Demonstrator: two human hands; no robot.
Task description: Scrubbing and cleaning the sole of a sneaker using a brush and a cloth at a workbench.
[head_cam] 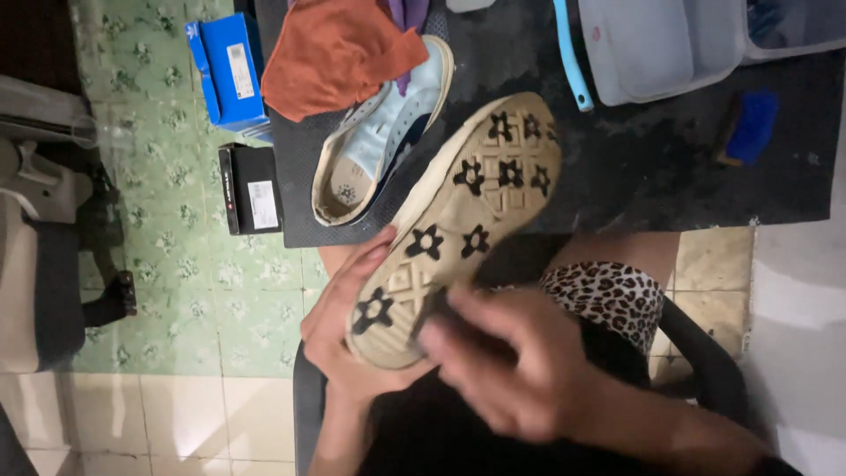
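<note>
Over lap, hands [441, 344] grip upturned shoe [458, 220]

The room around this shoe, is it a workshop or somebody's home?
Probably a home corner used for cleaning shoes. The floor is patterned green tile; a blue shoe box sits beside a black mat holding a second shoe, an orange cloth and a clear plastic tub.

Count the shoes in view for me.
2: one shoe held sole-up between the left hand and right hand; the other shoe lies on the black mat behind it.
</note>
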